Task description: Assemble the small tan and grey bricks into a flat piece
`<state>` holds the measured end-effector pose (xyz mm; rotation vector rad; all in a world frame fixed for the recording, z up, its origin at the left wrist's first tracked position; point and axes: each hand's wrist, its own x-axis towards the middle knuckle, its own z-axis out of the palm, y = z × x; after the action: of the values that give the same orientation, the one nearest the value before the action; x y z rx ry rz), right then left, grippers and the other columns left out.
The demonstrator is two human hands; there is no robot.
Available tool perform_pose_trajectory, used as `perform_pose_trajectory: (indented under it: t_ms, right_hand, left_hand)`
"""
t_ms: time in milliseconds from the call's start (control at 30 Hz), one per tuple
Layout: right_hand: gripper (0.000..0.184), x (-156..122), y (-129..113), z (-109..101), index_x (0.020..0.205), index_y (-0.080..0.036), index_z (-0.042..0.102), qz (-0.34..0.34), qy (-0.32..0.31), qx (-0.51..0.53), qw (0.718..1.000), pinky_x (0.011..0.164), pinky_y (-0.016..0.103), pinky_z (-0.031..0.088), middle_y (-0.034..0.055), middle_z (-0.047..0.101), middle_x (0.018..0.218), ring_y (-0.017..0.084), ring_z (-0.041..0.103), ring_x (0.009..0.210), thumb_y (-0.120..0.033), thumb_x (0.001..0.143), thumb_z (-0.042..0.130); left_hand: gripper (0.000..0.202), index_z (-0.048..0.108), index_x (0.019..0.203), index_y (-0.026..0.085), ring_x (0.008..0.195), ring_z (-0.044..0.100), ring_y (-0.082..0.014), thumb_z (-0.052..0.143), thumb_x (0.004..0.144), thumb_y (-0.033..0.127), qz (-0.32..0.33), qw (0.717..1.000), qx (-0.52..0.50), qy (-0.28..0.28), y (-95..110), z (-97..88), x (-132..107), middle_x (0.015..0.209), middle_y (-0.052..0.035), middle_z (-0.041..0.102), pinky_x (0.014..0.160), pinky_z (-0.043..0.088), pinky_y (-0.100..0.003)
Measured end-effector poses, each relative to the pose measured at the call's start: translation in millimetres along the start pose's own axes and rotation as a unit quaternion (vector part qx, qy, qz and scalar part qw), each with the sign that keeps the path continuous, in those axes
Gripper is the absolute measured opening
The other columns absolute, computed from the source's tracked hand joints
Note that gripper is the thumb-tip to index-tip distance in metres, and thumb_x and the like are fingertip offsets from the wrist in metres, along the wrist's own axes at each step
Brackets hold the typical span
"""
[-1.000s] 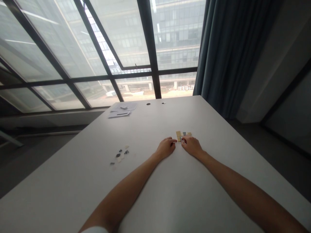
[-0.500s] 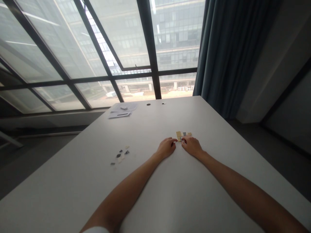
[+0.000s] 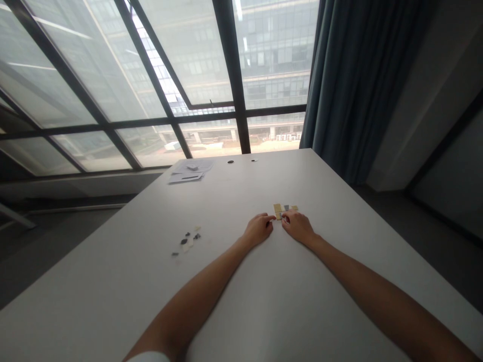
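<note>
A small flat yellow piece (image 3: 277, 208) with a dotted surface lies on the white table (image 3: 241, 191). Beside it on the right are a grey piece (image 3: 287, 207) and another yellow bit (image 3: 295, 207). My left hand (image 3: 259, 229) rests on the table with bent fingers, its index fingertip at the left edge of the yellow piece. From the right, my right hand (image 3: 299, 227) has its thumb and index finger closed together at the near end of these pieces. Its fingers hide part of them, and what they pinch is too small to make out.
Several small dark grey parts (image 3: 184, 242) and pale parts (image 3: 190, 242) are scattered on the left. Papers (image 3: 186, 177) lie at the far left corner. Two small round dark items (image 3: 230, 162) sit near the back edge. Windows and a blue curtain (image 3: 339, 100) stand beyond.
</note>
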<state>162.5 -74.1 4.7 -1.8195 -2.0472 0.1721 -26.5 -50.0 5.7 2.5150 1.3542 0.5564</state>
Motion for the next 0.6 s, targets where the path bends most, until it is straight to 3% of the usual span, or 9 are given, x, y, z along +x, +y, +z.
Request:
perform_pose_trajectory:
  t_ms: [600]
  right_hand:
    - [0.023, 0.4, 2.8, 2.1, 0.106, -0.02, 0.071, -0.008, 0.002, 0.001, 1.0, 0.079, 0.026, 0.042, 0.0065, 0.07, 0.102, 0.018, 0.064, 0.089, -0.028, 0.093, 0.054]
  left_hand:
    - [0.043, 0.071, 0.124, 0.027, 0.09, 0.065, -0.019, 0.046, 0.089, 0.021, 0.011, 1.0, -0.003, -0.002, -3.4, 1.7, 0.5, 0.095, -0.0048, 0.069, 0.087, 0.049, -0.027]
